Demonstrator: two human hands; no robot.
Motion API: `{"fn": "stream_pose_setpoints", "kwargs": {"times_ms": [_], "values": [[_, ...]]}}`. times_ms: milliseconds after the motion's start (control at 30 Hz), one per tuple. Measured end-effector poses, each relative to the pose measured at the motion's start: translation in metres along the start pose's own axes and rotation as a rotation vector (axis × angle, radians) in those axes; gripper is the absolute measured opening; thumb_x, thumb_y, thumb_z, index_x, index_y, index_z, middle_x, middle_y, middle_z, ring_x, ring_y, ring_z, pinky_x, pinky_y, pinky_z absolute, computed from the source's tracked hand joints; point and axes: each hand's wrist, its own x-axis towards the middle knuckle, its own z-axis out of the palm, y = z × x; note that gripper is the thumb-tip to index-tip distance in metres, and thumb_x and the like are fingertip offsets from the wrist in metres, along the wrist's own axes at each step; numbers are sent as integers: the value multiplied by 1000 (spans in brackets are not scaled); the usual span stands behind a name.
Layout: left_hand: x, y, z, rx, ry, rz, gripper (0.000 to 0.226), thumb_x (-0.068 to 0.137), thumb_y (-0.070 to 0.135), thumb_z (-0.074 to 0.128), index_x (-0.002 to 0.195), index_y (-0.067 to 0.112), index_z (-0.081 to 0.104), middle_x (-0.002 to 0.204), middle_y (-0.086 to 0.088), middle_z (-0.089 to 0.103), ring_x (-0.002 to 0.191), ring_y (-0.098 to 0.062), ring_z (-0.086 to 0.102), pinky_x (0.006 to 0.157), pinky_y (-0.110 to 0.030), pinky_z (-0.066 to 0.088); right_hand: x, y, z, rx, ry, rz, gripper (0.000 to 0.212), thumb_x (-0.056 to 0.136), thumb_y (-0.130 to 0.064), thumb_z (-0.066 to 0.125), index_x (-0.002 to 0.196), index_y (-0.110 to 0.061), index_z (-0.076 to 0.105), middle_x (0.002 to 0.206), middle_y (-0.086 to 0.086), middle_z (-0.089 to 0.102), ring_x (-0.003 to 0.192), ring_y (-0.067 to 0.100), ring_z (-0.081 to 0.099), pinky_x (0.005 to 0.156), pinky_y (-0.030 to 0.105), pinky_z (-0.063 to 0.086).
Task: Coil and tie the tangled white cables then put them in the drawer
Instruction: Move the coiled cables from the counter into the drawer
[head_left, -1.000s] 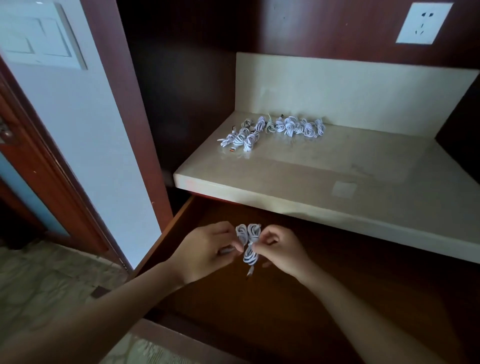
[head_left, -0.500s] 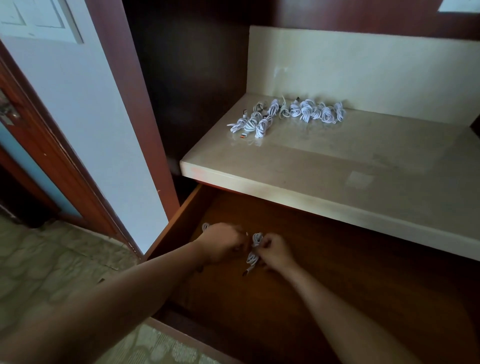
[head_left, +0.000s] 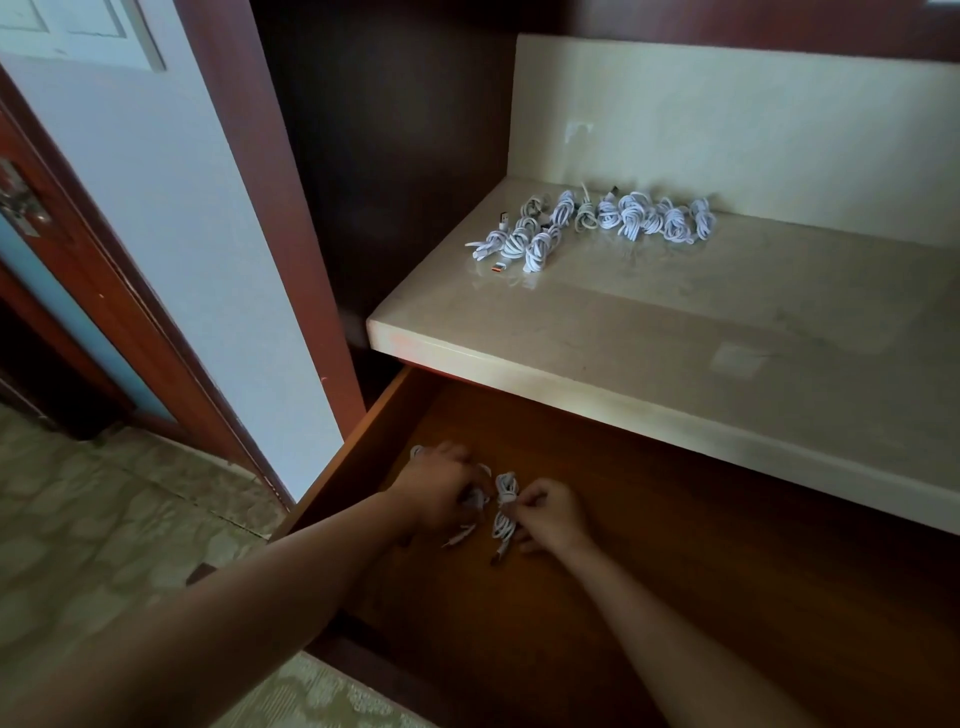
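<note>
Both forearms reach down into the open drawer (head_left: 675, 545). The right hand (head_left: 550, 512) pinches a coiled white cable (head_left: 505, 514) low inside it. The left hand (head_left: 441, 488) curls over a second bundle (head_left: 474, 501), its grip too blurred to tell. Other coiled cables (head_left: 597, 223) lie on the table (head_left: 675, 322).

Both hands low in the open brown wooden drawer (head_left: 727, 571). right hand (head_left: 550, 512) pinches a coiled, tied white cable bundle (head_left: 505, 512) at its waist. left hand (head_left: 441, 493) covers a second white cable bundle (head_left: 462, 535), grip blurred. Row of tied white cable coils (head_left: 597, 221) on the cream stone shelf (head_left: 675, 338) above.
</note>
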Motion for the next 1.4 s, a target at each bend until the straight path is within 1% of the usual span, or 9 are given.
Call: {"fn": "stream_pose_setpoints", "kwargs": {"times_ms": [200,333,433,533,733,833,1000,1200,1400], "values": [[-4,-4,-6,7,29,-72,34,91,43,57,124,36,58,124,-1,48,122,-23,39,102,-38,33,-1,-7,11,79,-40,-8,21,90,-8,68,78,-16,53,73,5,63,46,8,61,43,22,51],[-9,-4,-6,-13,6,-88,35,90,44,59,124,35,59,122,-2,47,120,-23,39,101,-37,33,-4,-9,14,-7,-68,-59,18,93,-11,64,80,-20,55,82,1,62,66,17,64,54,27,53],[-12,-6,-9,-14,-19,-70,38,89,45,60,125,34,58,123,-1,47,119,-22,41,98,-36,36,-12,-10,5,-173,-103,-191,18,92,-16,65,81,-27,56,91,-4,60,88,19,62,74,35,54],[-16,-6,-25,-98,-22,-81,38,91,40,61,127,27,58,123,1,52,114,-17,50,91,-33,47,-29,-22,-15,-449,-82,-370,8,92,-24,64,100,-25,63,108,-4,59,101,16,58,85,28,47],[-40,6,-80,-401,227,-82,12,93,28,58,100,33,67,85,26,59,78,7,58,66,-13,42,-79,-82,-77,-551,-78,-608,14,93,-29,62,105,-27,67,102,-15,63,89,-3,60,77,15,49],[-44,12,-109,-478,398,-78,6,91,33,62,93,33,68,83,20,65,79,3,61,70,-20,47,-87,-113,-98,-410,-16,-657,8,90,-28,65,96,-30,70,84,-18,66,76,-6,62,67,14,47],[-18,16,-151,-500,620,-83,10,90,33,63,97,30,70,82,15,66,79,-1,60,72,-27,48,-68,-156,-118,-339,123,-750,9,88,-26,65,95,-28,70,87,-16,67,82,0,62,78,27,51],[35,2,-178,-387,705,-97,26,88,24,65,114,25,66,113,5,61,102,-14,59,88,-30,47,-23,-193,-135,-377,236,-756,20,90,-23,63,111,-21,66,100,-9,66,94,10,62,84,30,48],[80,-16,-179,-328,654,-248,46,90,27,62,135,25,53,141,-5,44,132,-25,41,105,-37,39,24,-201,-138,-507,253,-698,41,90,-22,62,130,-21,54,129,5,57,117,22,56,94,34,47]]}}
